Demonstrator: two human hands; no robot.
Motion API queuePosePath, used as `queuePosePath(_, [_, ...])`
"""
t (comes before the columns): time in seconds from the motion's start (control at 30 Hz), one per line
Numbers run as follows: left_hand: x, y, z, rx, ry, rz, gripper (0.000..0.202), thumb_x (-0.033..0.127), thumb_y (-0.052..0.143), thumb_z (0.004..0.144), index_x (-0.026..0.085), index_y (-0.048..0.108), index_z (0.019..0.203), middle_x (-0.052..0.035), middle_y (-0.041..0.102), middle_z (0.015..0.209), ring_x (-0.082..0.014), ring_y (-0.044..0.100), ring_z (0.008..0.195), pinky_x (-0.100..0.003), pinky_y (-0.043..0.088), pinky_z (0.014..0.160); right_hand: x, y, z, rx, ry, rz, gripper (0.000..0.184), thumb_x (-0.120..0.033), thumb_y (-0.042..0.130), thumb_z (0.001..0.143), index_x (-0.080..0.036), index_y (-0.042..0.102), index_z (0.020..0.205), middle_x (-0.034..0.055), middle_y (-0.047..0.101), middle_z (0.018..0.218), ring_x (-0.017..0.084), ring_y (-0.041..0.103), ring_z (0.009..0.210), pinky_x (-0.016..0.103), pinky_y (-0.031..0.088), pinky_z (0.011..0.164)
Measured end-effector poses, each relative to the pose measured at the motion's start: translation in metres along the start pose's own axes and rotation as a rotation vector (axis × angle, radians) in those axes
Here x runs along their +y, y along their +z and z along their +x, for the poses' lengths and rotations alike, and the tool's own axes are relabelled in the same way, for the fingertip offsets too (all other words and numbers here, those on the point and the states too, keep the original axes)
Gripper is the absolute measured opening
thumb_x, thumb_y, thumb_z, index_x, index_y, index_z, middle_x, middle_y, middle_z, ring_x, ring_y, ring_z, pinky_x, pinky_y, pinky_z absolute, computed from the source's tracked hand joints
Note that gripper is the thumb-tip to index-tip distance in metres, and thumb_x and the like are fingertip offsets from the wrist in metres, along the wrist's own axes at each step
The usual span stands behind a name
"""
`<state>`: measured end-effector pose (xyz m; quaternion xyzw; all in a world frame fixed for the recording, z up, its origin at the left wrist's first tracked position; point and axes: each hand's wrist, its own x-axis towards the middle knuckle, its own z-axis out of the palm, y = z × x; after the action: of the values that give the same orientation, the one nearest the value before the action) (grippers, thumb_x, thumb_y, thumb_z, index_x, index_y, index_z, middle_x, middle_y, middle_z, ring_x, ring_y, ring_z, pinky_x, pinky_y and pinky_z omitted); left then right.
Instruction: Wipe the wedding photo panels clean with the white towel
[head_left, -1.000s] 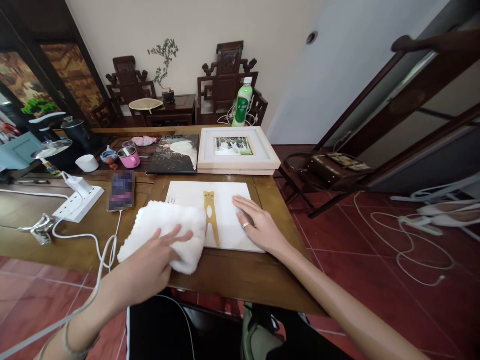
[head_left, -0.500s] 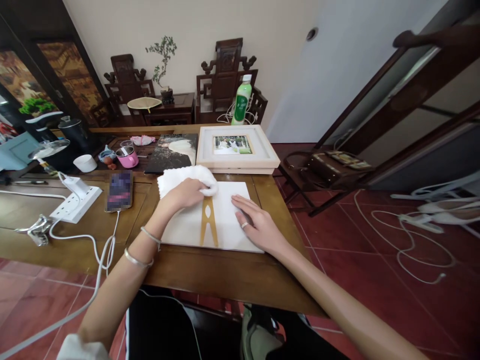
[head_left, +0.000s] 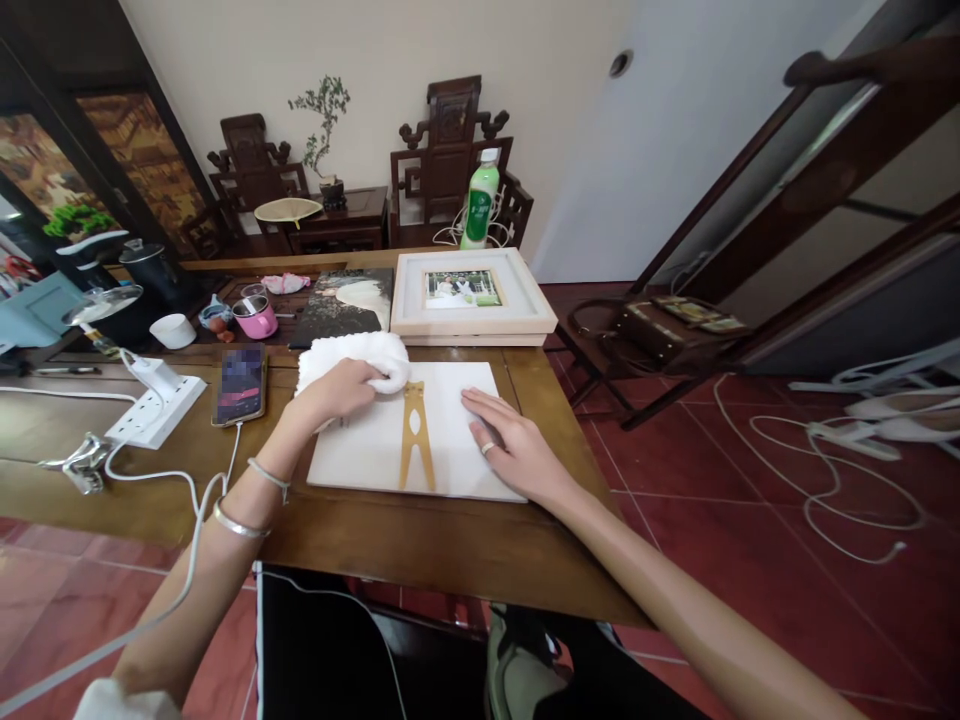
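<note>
A white board (head_left: 457, 440) lies flat near the table's front edge. On its middle is a tan, A-shaped flat piece (head_left: 416, 425) with a rounded slot, its top end now showing. My left hand (head_left: 349, 388) grips a bunched white cloth (head_left: 352, 352) over the board's upper left corner. With fingers stretched out, my right hand (head_left: 517, 440) rests flat on the board's right side; a ring is on one finger.
Behind the board are a white picture frame (head_left: 525, 300), a dark photo panel (head_left: 322, 315) and a green bottle (head_left: 480, 200). To the left lie a phone (head_left: 240, 385), a white power strip (head_left: 169, 415) with cables, and a pink cup (head_left: 259, 318).
My left hand has moved left with the cloth, uncovering the top of the tan piece and more of the board. My right hand stays in place.
</note>
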<state>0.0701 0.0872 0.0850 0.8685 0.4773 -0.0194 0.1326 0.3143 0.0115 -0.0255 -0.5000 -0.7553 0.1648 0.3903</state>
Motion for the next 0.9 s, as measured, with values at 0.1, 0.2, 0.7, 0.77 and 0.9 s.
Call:
queuePosePath(0.1, [0.021, 0.007, 0.005, 0.031, -0.013, 0.03, 0.04, 0.004, 0.041, 0.074, 0.012, 0.071, 0.098, -0.0124, 0.07, 0.109, -0.0276, 0.062, 0.104, -0.037, 0.046, 0.093, 0.001, 0.001, 0.0, 0.01, 0.002, 0.003, 0.04, -0.029, 0.044, 0.092, -0.02, 0.061, 0.126, 0.0114, 0.06, 0.133, 0.026, 0.05, 0.13, 0.053, 0.036, 0.111])
queuePosePath(0.2, [0.049, 0.024, 0.016, 0.082, -0.024, 0.055, 0.045, 0.003, 0.042, 0.077, 0.013, 0.067, 0.112, -0.0153, 0.059, 0.13, -0.0345, 0.048, 0.124, -0.055, 0.038, 0.102, 0.001, 0.001, -0.001, 0.012, 0.003, 0.011, 0.039, -0.029, 0.045, 0.091, -0.022, 0.061, 0.126, 0.0098, 0.06, 0.133, 0.026, 0.05, 0.13, 0.053, 0.037, 0.111])
queuePosePath(0.7, [0.122, 0.071, -0.087, -0.012, 0.26, 0.281, 0.027, 0.022, 0.055, 0.082, 0.016, 0.072, 0.102, -0.0153, 0.032, 0.152, -0.048, 0.021, 0.139, -0.072, 0.027, 0.104, 0.002, -0.003, 0.001, -0.024, -0.016, 0.018, 0.046, -0.018, 0.044, 0.085, -0.022, 0.059, 0.128, 0.0083, 0.059, 0.135, 0.026, 0.048, 0.131, 0.053, 0.036, 0.112])
queuePosePath(0.77, [0.121, 0.069, -0.091, -0.025, 0.296, 0.25, 0.027, 0.021, 0.054, 0.082, 0.015, 0.072, 0.102, -0.0148, 0.032, 0.153, -0.0467, 0.021, 0.14, -0.072, 0.027, 0.105, 0.002, -0.003, 0.001, -0.026, -0.02, 0.023, 0.047, -0.017, 0.045, 0.084, -0.023, 0.059, 0.128, 0.0078, 0.059, 0.135, 0.027, 0.048, 0.131, 0.053, 0.036, 0.112])
queuePosePath(0.9, [0.106, 0.057, -0.066, -0.022, 0.253, 0.218, 0.032, 0.011, 0.048, 0.081, 0.014, 0.071, 0.104, -0.0118, 0.034, 0.152, -0.0403, 0.022, 0.142, -0.068, 0.027, 0.107, 0.002, -0.004, 0.001, -0.03, -0.023, 0.01, 0.047, -0.017, 0.044, 0.084, -0.023, 0.059, 0.129, 0.0079, 0.059, 0.135, 0.028, 0.048, 0.131, 0.054, 0.036, 0.111])
